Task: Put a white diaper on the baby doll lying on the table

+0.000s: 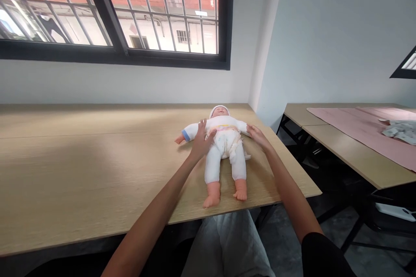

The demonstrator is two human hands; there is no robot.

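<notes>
A baby doll (pixel 227 120) in white clothing and a white cap lies on its back on the wooden table (pixel 97 173), feet toward me. Around its hips is a patterned diaper (pixel 226 142), with a ruffled edge showing beside the thigh. My left hand (pixel 202 140) rests at the doll's side by the waist, fingers spread. At the other side, my right hand (pixel 258 135) has its fingers closed around the end of the doll's arm, whose hand is hidden. The doll's other arm, with a blue cuff (pixel 185 134), stretches out to the left.
A second table (pixel 344 147) stands to the right beyond a gap, bearing a pink cloth (pixel 357 127) and a crumpled patterned cloth (pixel 401 131). Below it, a white phone-like object (pixel 394 211) lies on a dark seat. A barred window (pixel 169 54) is in the wall ahead.
</notes>
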